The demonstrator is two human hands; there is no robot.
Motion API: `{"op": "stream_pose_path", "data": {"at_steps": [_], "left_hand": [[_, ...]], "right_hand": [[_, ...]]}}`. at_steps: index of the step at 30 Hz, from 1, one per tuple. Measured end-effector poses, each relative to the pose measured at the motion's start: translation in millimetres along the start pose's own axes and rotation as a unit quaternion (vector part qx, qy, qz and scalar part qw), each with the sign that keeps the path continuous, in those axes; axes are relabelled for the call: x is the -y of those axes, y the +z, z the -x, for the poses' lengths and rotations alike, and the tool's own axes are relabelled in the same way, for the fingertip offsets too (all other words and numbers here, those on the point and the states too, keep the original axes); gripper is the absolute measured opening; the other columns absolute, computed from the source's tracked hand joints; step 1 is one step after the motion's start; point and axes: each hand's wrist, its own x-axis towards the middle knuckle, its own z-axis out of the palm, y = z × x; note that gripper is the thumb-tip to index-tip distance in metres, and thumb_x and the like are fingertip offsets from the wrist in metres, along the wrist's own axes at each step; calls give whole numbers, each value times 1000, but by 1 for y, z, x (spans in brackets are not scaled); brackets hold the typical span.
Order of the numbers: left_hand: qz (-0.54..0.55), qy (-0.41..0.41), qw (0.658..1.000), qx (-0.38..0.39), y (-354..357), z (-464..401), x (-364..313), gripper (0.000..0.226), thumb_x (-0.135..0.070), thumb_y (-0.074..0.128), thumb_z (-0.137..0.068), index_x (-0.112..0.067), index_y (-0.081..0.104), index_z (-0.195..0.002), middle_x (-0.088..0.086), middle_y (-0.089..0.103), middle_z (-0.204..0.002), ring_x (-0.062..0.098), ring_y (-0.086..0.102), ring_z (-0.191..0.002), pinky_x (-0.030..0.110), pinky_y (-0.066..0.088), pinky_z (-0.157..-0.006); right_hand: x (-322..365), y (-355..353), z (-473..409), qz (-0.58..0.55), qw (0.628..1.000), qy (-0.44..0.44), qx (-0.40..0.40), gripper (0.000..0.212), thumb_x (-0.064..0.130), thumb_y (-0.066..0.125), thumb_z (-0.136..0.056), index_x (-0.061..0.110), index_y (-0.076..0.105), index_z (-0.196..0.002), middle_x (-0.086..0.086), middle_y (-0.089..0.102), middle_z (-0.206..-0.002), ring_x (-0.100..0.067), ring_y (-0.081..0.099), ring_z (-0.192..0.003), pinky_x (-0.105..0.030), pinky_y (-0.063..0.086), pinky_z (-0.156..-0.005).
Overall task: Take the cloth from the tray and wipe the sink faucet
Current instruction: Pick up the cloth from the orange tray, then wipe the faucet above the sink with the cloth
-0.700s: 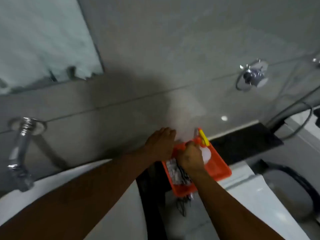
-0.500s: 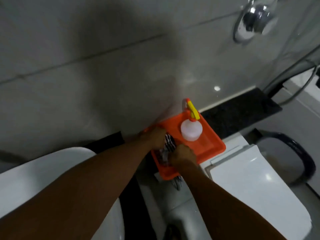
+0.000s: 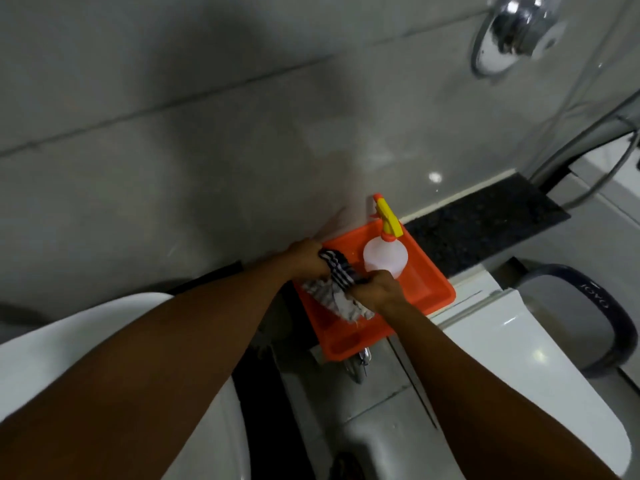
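An orange tray rests on top of the white toilet tank. A black-and-white striped cloth lies bunched over the tray's left part. My left hand grips the cloth's far end at the tray's left edge. My right hand grips its near end in the tray's middle. The sink faucet is out of view; only the white sink rim shows at the lower left.
A white spray bottle with a yellow trigger stands at the back of the tray. The white toilet lid lies at the right, a chrome wall valve at the top right, a dark bin at the far right.
The camera has dropped and swung right, so the faucet left the view. Both hands moved from the tray's back edge onto the cloth and lifted it partly.
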Motion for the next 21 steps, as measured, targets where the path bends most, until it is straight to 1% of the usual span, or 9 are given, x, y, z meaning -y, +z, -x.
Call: {"op": "stream_pose_path", "data": {"at_steps": [3, 7, 9, 11, 13, 15, 16, 18, 21], "left_hand": [[187, 2, 980, -63, -37, 48, 4, 11, -2, 70, -69, -11, 73, -74, 15, 72, -77, 26, 69, -71, 32, 56, -64], [326, 21, 940, -93, -103, 155, 15, 36, -17, 71, -63, -11, 75, -98, 4, 75, -81, 17, 69, -74, 22, 54, -56], [397, 31, 911, -109, -132, 212, 26, 31, -18, 77, -64, -13, 76, -95, 1, 79, -76, 14, 74, -69, 24, 57, -56], [440, 41, 887, -138, -153, 262, 41, 38, -21, 84, -69, -12, 76, -105, 7, 82, -94, 22, 78, -86, 34, 63, -71], [457, 43, 870, -182, -171, 310, 60, 43, -22, 84, -75, -10, 73, -115, 14, 79, -109, 30, 75, -101, 41, 62, -87], [454, 36, 859, -234, -186, 354, 83, 45, -22, 83, -78, -9, 70, -119, 15, 77, -115, 32, 73, -106, 46, 59, -94], [442, 29, 857, -263, -191, 373, 94, 44, -24, 83, -78, -11, 71, -118, 14, 77, -114, 31, 73, -106, 47, 58, -96], [408, 16, 858, -311, -196, 409, 120, 34, -27, 82, -78, -18, 73, -110, 11, 79, -108, 28, 75, -100, 47, 60, -94], [387, -2, 852, -351, -206, 444, 156, 30, -24, 81, -80, -14, 76, -108, 6, 82, -94, 23, 78, -88, 44, 63, -88]], "right_hand": [[36, -24, 35, -106, 994, -37, 0, 13, 13, 77, -76, 21, 68, -72, 4, 68, -68, -8, 62, -62, -10, 47, -47], [119, -41, 108, -203, 968, -143, 43, 20, 0, 69, -80, 12, 75, -94, -7, 78, -84, -23, 70, -81, -25, 55, -69], [166, -41, 146, -220, 954, -195, 63, 28, -1, 68, -81, 8, 74, -107, -9, 79, -90, -18, 70, -79, -26, 52, -71], [205, -33, 179, -246, 934, -239, 99, 34, 1, 66, -84, 4, 70, -118, -9, 79, -99, -19, 74, -88, -27, 55, -77], [237, -18, 208, -295, 911, -237, 165, 31, 6, 64, -88, -1, 69, -118, -26, 72, -112, -35, 73, -95, -33, 54, -78], [267, 3, 233, -315, 892, -233, 228, 29, 6, 61, -91, -4, 68, -117, -25, 74, -104, -27, 75, -72, -27, 58, -61], [279, 16, 244, -296, 892, -242, 240, 29, 5, 60, -92, -4, 68, -118, -23, 75, -104, -23, 74, -69, -26, 58, -57], [300, 48, 260, -259, 899, -265, 233, 28, 4, 61, -91, -2, 68, -119, -23, 73, -111, -26, 74, -81, -28, 59, -64], [328, 92, 271, -262, 904, -255, 223, 28, 4, 68, -88, -3, 69, -115, -25, 73, -109, -36, 72, -98, -44, 58, -89]]}}
